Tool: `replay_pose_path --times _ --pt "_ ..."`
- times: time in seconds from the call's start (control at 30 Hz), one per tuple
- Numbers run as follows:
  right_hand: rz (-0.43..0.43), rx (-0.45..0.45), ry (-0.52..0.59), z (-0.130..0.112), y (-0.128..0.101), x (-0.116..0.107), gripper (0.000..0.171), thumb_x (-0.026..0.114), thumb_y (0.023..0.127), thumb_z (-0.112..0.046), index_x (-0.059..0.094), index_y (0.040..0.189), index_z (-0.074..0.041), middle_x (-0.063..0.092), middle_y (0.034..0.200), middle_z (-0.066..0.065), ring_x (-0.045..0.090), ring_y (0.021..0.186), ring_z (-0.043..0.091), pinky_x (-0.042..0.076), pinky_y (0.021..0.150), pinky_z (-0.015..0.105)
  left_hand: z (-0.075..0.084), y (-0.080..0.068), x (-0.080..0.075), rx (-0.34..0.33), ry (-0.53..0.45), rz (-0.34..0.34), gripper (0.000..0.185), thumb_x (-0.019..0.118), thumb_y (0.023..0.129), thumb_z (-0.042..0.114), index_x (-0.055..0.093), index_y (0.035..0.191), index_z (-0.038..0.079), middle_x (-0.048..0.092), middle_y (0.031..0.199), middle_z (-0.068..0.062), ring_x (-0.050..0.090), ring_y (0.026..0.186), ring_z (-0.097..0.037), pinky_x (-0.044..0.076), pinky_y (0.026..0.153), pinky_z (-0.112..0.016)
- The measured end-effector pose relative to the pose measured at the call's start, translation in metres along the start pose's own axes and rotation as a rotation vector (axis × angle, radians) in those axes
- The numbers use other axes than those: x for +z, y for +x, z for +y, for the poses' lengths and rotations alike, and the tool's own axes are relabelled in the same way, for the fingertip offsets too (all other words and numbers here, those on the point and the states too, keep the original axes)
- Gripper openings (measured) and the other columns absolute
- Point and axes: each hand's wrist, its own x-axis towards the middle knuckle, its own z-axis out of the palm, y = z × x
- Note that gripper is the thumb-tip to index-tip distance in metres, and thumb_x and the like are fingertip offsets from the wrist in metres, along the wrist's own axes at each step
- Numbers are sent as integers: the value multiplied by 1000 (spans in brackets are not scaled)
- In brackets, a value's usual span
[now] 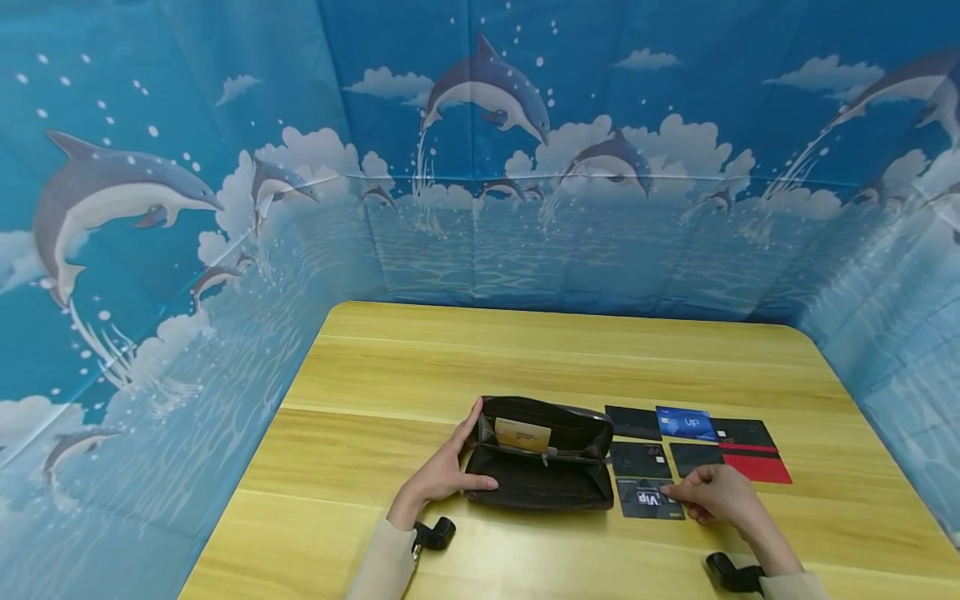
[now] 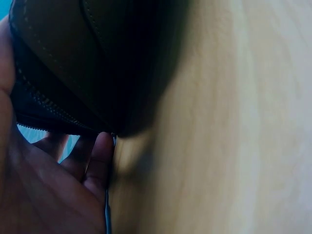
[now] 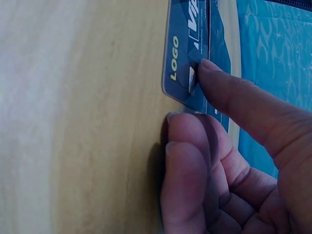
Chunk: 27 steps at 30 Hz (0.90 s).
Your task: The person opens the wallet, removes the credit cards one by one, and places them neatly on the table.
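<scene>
A dark brown zip wallet [image 1: 540, 487] lies unzipped and spread wide on the table, with a tan card [image 1: 522, 434] standing in one of its inner slots. My left hand [image 1: 446, 471] grips the wallet's left end, thumb over the front flap and fingers round the outer side. To the right, my right hand [image 1: 716, 493] is at the right end of a dark grey Vip card [image 1: 637, 502]. In the right wrist view, the thumb [image 3: 219, 80] sits on the card's face beside the chip, and the curled fingers [image 3: 187, 170] are right at its edge.
Around the Vip card lie a black VIP card [image 1: 637, 460], a plain black card [image 1: 630, 422], a blue card [image 1: 686, 423], a black-and-red card [image 1: 756, 467] and more dark cards. The wooden table [image 1: 360, 383] meets a dolphin-print curtain [image 1: 525, 250] at the back and sides.
</scene>
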Motion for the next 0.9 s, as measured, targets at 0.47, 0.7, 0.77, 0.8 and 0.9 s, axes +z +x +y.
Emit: replay_pose_path --times 0.47,0.7,0.77,0.8,0.9 --pt "74 -187 -190 -12 -1 -13 47 73 76 -53 63 64 -9 52 54 0 46 51 17 27 48 27 -1 1 0 11 -3 0 113 81 76 33 -4 151 41 -1 157 8 4 141 -22 17 107 -56" --pt "165 -413 -191 -53 -4 -13 44 68 86 -45 59 62 -9 52 52 1 46 46 17 29 43 27 -1 2 -2 15 -5 -5 114 81 76 34 -4 151 41 -1 157 6 4 142 -24 18 107 -55" --pt "165 -465 -164 -67 -6 -12 42 66 87 -44 60 64 -10 52 52 2 48 46 19 32 42 28 -1 2 -2 15 -4 -5 114 81 76 35 -4 151 41 -1 157 6 4 142 -24 18 107 -55" --pt "155 -486 -151 -75 -7 -11 41 66 88 -44 61 65 -10 53 53 3 51 47 19 36 43 29 -2 2 -2 14 -3 -5 114 81 75 35 -4 151 42 -1 157 6 4 142 -23 18 107 -54" --pt "105 -530 -117 -98 -11 -7 39 64 89 -45 64 71 -11 56 55 1 54 50 19 40 45 30 -2 2 -1 13 -3 -2 114 82 75 35 -3 151 42 -1 157 6 4 141 -23 17 107 -55"
